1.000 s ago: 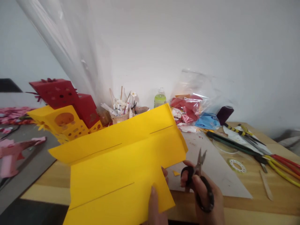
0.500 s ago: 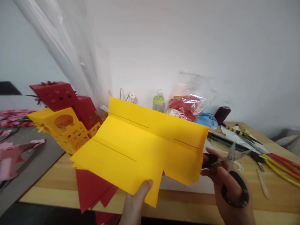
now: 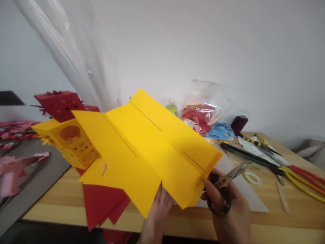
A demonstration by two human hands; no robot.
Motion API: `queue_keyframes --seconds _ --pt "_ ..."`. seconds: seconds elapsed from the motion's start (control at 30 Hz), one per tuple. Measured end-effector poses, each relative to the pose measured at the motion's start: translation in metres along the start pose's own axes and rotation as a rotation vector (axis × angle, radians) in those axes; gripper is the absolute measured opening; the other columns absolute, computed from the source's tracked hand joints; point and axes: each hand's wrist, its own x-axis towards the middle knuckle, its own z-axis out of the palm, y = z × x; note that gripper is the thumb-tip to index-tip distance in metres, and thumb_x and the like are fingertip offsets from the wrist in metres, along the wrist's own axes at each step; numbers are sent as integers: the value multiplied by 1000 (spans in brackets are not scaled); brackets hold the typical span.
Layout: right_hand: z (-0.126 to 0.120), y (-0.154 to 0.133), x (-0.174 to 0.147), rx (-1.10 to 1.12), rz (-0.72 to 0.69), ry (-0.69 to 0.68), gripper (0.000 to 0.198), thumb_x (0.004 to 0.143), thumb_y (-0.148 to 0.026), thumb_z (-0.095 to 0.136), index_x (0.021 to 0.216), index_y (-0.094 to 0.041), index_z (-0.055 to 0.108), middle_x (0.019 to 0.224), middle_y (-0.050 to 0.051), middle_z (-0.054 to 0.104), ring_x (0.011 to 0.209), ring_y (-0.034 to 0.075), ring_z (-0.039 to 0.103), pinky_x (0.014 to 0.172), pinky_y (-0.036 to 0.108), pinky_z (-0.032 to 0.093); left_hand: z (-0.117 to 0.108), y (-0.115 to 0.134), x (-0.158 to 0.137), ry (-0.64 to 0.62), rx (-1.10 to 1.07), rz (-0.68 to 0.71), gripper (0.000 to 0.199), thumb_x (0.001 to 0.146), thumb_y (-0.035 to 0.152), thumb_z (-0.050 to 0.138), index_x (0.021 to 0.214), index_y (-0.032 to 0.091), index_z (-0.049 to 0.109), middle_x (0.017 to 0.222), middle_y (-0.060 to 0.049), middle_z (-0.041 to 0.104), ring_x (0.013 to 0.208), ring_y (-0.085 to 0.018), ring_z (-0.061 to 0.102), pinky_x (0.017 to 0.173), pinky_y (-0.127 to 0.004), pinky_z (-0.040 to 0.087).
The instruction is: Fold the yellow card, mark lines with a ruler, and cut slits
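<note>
A large sheet of yellow card (image 3: 149,142), creased along folds and printed with thin dark lines, hangs tilted above the table. Its lower edge has an angular notch. My left hand (image 3: 161,206) is under the card at that notch, its fingers mostly behind it and blurred. In my right hand (image 3: 228,200) are black-handled scissors (image 3: 224,200), blades partly apart and pointing up to the right. That hand's fingertips also touch the card's right end. Another yellow card piece (image 3: 96,174) and red card sheets (image 3: 104,203) lie at the table's left front.
Red (image 3: 61,105) and yellow decorated paper boxes (image 3: 78,139) stand at left. Behind the card are a bottle (image 3: 172,105), a clear bag (image 3: 200,115), a blue packet (image 3: 220,132) and a dark purple spool (image 3: 239,124). Pliers (image 3: 264,144), coloured rods (image 3: 304,179) and a wooden stick (image 3: 282,198) lie right.
The yellow card has turned clockwise, its left part rising. My left thumb has left its front and the hand has gone behind it. My right hand with the scissors moved left to the card's end.
</note>
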Motion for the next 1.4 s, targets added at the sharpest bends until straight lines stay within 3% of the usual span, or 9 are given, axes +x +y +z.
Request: queue_keyframes --seconds 0.07,0.13,0.23,0.5,0.73,0.93,1.1,1.27,1.4 --pt "8 -1 -9 3 13 -41 38 66 -47 69 89 -17 62 61 0 61 46 12 53 40 21 44 9 -8 -3 182 -21 20 45 73 34 46 37 12 59 63 -18 68 85 -32 65 56 -37 50" --pt "16 -3 -18 29 43 -63 34 64 -46 70 79 -17 62 61 1 62 49 13 54 43 21 45 12 -12 -7 99 -29 37 19 58 30 73 60 11 70 72 -16 71 81 -32 68 66 -37 53" --pt "22 -6 -25 81 84 -50 30 62 -45 72 68 -18 60 57 1 62 51 14 55 46 22 45 10 -11 -12 -107 -51 42 46 45 28 84 85 11 70 84 -15 72 76 -29 68 70 -36 55" --pt "15 -6 -20 -45 -17 112 29 62 -46 70 62 -21 56 48 0 56 46 15 52 41 23 42 5 3 -10 -292 -75 35 34 59 30 79 85 11 69 89 -12 72 83 -26 67 78 -33 53" --pt "24 -4 -29 69 1 149 27 59 -43 72 64 -20 59 63 2 65 59 17 59 52 24 48 5 10 -14 -399 53 65 40 50 38 83 79 13 71 77 -11 72 72 -27 67 66 -34 55" --pt "6 -3 -21 -101 -89 -43 28 63 -45 68 52 -21 59 46 -1 57 42 11 48 41 20 39 8 19 -5 -221 105 86 27 57 31 78 72 11 68 64 -6 70 55 -19 65 56 -27 55" --pt "-14 9 -17 -139 -90 -196 33 64 -45 67 87 -22 72 55 -3 59 48 12 54 51 21 45 9 34 6 -197 192 138 21 58 26 76 71 12 66 63 -5 70 57 -21 68 57 -28 56" --pt "-18 16 -14 -307 -212 -597 41 67 -38 66 105 -20 70 62 0 65 56 16 62 55 22 49 11 42 10 -254 257 163 17 59 19 74 72 14 65 67 -5 71 58 -21 68 55 -27 56" --pt "-11 14 -15 -350 -220 -610 40 69 -40 64 102 -18 71 60 1 62 53 15 57 50 23 47 17 44 3 -237 261 178 12 61 17 70 70 15 63 62 -2 68 57 -19 67 54 -24 54"
